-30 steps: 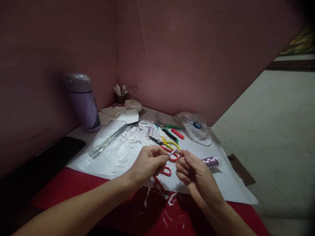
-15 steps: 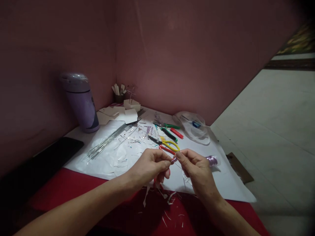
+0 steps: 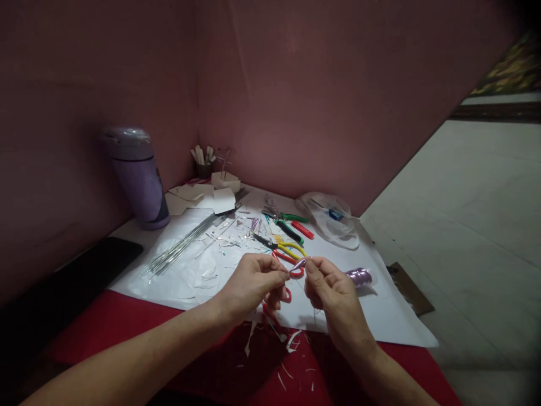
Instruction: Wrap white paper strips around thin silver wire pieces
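Note:
Between my two hands stretches a short piece of shiny purple ribbon [image 3: 299, 264], with what looks like a thin wire at it. My left hand [image 3: 262, 279] pinches its left end between thumb and fingertips. At the other end my right hand [image 3: 332, 282] is closed in a pinch too. Just behind the hands lie yellow-and-red-handled pliers [image 3: 291, 250] and red-handled scissors [image 3: 297, 272], partly covered by my fingers. A spool of purple ribbon [image 3: 359, 277] lies on its side right of my right hand.
White paper [image 3: 397, 316] covers the red-clothed table [image 3: 147, 321]. Wire rods [image 3: 180, 246], green-handled pliers [image 3: 289, 231], a red tool [image 3: 302, 229], and a plastic bag [image 3: 333, 225] lie about. A purple tumbler [image 3: 139, 180] stands left, near a dark flat object [image 3: 93, 265]. Scraps are scattered around.
My hands have moved slightly apart, so more purple ribbon shows between them. The red scissor handles and the spool are less covered. The view has shifted a little.

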{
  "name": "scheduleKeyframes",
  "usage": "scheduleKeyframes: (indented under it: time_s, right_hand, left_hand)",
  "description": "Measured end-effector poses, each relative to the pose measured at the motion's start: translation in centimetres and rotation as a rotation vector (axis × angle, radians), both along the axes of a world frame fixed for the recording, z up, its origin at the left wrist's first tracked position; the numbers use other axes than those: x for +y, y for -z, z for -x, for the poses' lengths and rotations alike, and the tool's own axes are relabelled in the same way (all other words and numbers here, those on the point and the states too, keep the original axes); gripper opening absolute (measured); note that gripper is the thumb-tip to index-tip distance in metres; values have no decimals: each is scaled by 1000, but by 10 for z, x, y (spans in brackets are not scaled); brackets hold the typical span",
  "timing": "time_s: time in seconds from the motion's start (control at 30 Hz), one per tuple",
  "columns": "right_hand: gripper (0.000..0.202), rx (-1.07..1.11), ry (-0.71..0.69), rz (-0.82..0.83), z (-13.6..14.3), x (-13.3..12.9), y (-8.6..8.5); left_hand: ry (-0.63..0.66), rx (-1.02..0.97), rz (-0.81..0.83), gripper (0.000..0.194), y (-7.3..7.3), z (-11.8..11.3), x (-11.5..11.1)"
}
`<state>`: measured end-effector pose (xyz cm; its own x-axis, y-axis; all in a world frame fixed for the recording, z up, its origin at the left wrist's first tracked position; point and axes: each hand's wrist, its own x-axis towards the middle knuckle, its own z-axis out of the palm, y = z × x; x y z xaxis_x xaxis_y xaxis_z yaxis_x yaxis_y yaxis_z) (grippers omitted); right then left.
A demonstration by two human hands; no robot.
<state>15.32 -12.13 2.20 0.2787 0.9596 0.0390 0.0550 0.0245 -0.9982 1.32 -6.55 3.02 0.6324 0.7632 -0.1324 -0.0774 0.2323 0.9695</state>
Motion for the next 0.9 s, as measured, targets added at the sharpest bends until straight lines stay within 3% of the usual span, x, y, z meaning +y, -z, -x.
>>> scheduleKeyframes:
  time_s: [0.2, 0.3, 0.43, 0.63, 0.77, 0.9]
  right_hand:
    - [27, 180, 31, -13, 16, -16, 3]
    - [27, 156, 98, -67, 15, -19, 1]
    - [19, -80, 164, -78, 3, -19, -1]
    - [26, -526, -104, 25, -10, -21, -2]
    - [22, -846, -127, -97, -9, -31, -11]
    - [15, -1068, -287, -258, -9, -35, -36]
  left_hand:
    - [-75, 50, -105, 10, 1, 0, -1]
    - [-83, 63, -109, 9, 1, 0, 0]
    - [-125, 57, -139, 9, 2, 1, 1]
    - [-100, 73, -151, 9, 3, 1, -1]
    - [-126, 75, -219, 12, 7, 1, -1]
    - [-178, 126, -390, 15, 11, 3, 1]
